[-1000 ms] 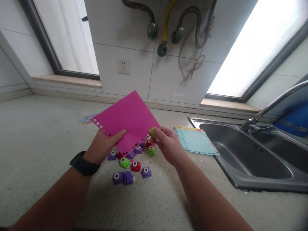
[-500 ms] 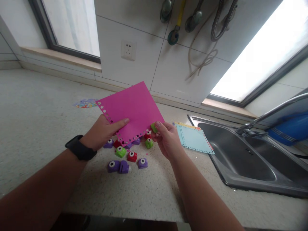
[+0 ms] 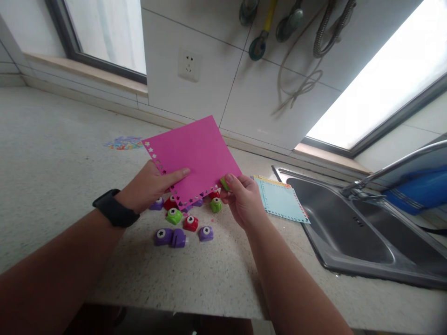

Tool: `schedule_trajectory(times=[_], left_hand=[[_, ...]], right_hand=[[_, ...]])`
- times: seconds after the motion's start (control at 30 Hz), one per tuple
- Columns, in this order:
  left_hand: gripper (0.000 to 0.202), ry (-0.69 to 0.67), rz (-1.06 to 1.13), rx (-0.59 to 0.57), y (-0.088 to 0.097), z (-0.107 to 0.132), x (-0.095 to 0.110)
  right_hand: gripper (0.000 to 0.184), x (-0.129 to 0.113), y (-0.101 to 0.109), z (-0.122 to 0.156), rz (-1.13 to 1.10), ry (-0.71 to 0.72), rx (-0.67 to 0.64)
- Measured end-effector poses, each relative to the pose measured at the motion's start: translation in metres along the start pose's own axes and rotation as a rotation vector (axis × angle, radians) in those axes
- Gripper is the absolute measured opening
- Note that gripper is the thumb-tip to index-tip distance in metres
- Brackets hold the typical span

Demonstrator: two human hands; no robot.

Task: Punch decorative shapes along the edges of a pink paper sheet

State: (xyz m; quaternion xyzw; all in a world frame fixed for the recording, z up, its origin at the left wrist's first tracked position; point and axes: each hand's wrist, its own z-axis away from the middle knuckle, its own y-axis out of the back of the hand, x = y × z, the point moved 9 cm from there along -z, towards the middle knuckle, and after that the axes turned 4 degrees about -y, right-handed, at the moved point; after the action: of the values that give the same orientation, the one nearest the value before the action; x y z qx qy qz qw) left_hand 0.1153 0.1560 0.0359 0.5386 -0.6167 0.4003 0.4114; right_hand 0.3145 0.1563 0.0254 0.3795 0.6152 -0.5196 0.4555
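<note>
A sheet of pink paper (image 3: 195,153) is held up at a tilt above the counter, with small shapes punched along its left and lower edges. My left hand (image 3: 153,181) grips its left part, thumb on top and the other fingers hidden beneath. At the lower right edge, my right hand (image 3: 242,195) is closed on a green craft punch (image 3: 224,184) that sits on the paper's edge. Below the sheet lie several more punches, among them a purple one (image 3: 206,233), a red one (image 3: 191,223) and a green one (image 3: 173,215); the paper partly covers some.
Light blue sheets (image 3: 284,200) with punched borders lie right of my right hand, beside the steel sink (image 3: 321,223). Colourful paper bits (image 3: 124,143) are scattered at the back left. A tiled wall with a socket (image 3: 189,65) rises behind the counter (image 3: 70,153).
The view has shifted slightly. Both hands keep their hold on the pink paper and the green punch, with little other visible movement.
</note>
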Motion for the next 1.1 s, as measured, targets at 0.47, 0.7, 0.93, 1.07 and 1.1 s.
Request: schedule_trajectory(times=[0.47, 0.7, 0.93, 1.07, 1.1], left_hand=[[0.052, -0.022, 0.002, -0.020, -0.0024, -0.0008, 0.0029], [0.052, -0.027, 0.001, -0.017, -0.0020, -0.0007, 0.0033], [0.052, -0.026, 0.012, -0.042, -0.0049, -0.0001, 0.0028], [0.052, -0.017, 0.022, -0.030, -0.0036, 0.0003, -0.0003], [0.052, -0.011, 0.017, -0.025, -0.0029, 0.0003, -0.0013]], right_hand=[[0.034, 0.0020, 0.0020, 0.0001, 0.057, -0.019, 0.024], [0.034, -0.0016, 0.0010, -0.0002, 0.130, 0.033, -0.017], [0.035, -0.0053, -0.0001, 0.0010, 0.153, 0.086, -0.021], [0.035, -0.0040, 0.0003, 0.0004, 0.178, 0.064, -0.011], [0.035, -0.0033, -0.0010, 0.0001, 0.171, 0.048, -0.025]])
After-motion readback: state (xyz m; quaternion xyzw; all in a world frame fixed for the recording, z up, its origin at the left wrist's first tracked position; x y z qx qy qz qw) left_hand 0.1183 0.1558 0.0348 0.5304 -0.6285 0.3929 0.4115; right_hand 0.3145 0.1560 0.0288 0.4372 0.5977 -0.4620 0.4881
